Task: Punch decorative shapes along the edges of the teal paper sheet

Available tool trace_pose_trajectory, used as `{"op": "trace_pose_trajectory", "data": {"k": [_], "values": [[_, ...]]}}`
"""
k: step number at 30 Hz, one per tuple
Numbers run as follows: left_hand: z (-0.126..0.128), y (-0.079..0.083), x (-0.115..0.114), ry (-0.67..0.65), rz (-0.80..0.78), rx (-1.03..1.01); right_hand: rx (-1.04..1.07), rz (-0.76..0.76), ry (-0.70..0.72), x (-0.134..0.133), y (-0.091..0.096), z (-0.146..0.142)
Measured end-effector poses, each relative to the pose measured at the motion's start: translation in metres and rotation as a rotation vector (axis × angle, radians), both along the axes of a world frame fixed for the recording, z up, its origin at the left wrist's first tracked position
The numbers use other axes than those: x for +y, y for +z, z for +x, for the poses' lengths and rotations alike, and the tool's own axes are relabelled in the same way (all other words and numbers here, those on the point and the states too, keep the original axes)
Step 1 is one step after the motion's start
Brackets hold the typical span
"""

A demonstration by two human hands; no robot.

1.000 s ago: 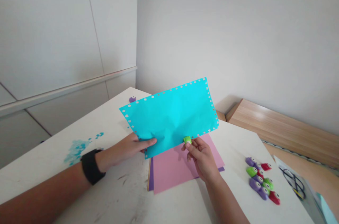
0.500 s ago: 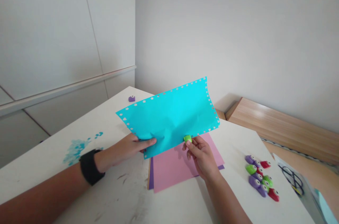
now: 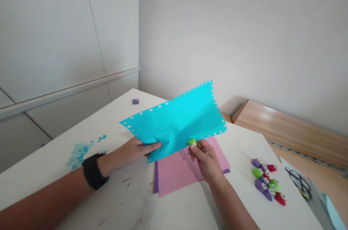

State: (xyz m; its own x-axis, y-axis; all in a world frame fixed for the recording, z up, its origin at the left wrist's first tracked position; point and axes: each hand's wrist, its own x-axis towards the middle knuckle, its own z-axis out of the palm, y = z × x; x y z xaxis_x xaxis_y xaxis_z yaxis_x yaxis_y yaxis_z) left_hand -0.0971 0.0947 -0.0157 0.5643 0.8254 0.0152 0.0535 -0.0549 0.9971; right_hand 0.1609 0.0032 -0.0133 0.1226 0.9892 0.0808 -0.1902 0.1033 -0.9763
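Note:
A turquoise sheet of paper [image 3: 176, 121] with small shapes punched along its top, left and right edges is held up above the table. My left hand [image 3: 141, 148] pinches its lower left part, thumb on top and the other fingers mostly hidden underneath. At the lower edge, my right hand [image 3: 205, 157] grips a small green craft punch [image 3: 192, 142] between thumb and fingers, the punch set on the paper's rim. Below lies a stack of pink paper [image 3: 179, 177] with a purple sheet [image 3: 156, 183] showing at its side. Bits of punched turquoise paper [image 3: 80, 153] lie to the left.
Several purple, green and red craft punches [image 3: 268, 183] are grouped on the right of the white table [image 3: 122, 201]. A lone purple punch [image 3: 135, 101] sits near the far corner. Beyond the right edge are a dark cable [image 3: 300, 183] and a wooden surface [image 3: 293, 124].
The paper's upper left edge has dipped slightly toward the table. Both hands keep their hold, with the green punch in nearly the same spot on the lower edge.

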Motion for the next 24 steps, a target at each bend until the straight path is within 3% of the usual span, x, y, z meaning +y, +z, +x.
{"op": "trace_pose_trajectory", "data": {"k": [9, 16, 24], "values": [[-0.0004, 0.0014, -0.0011, 0.010, 0.033, 0.016, 0.007, 0.007, -0.044, -0.0013, 0.0000, -0.0025], [-0.0002, 0.0038, -0.0038, 0.047, -0.142, -0.096, 0.051, -0.006, 0.038, -0.0005, 0.0054, -0.0047], [0.0007, 0.0098, -0.0041, 0.095, -0.204, -0.138, 0.212, -0.065, 0.075, -0.0008, 0.0088, 0.0024]]}}
